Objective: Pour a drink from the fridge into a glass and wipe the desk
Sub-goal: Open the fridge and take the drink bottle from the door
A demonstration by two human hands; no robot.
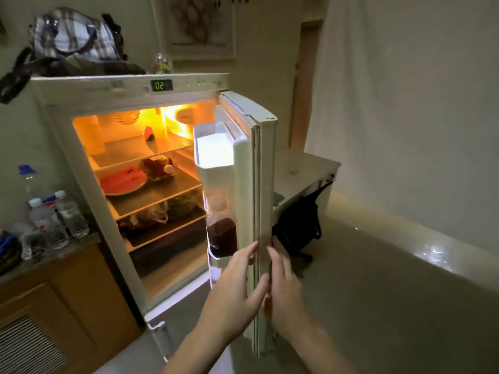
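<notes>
Standing open in the head view, fridge (129, 95) lit orange inside, its door (263, 211) swung out to the right and seen nearly edge-on. Left hand (237, 287) spread flat on the inner side of the door near its edge, fingers loose and holding nothing. Right hand (283, 282) laid on the outer side of the same edge, fingers stretched along it, also grasping nothing that can be seen. Bottle of dark red drink (221, 233) upright in the lower door shelf, just above the left hand and apart from it. White door bin (213, 147) higher on the door. Cut watermelon on a plate (122, 182) on the middle shelf, with a clear box of food (158, 167) beside it, and bagged greens (162, 211) one shelf lower. Green display (161, 85) on the top panel reading 02. Plaid bag (73, 36) lying on top of the fridge. Several water bottles (54, 214) on the counter (54, 255) to the left. Pale desk (305, 168) behind the door, with a black bag (299, 222) hanging under it. Glass not to be found with certainty.
</notes>
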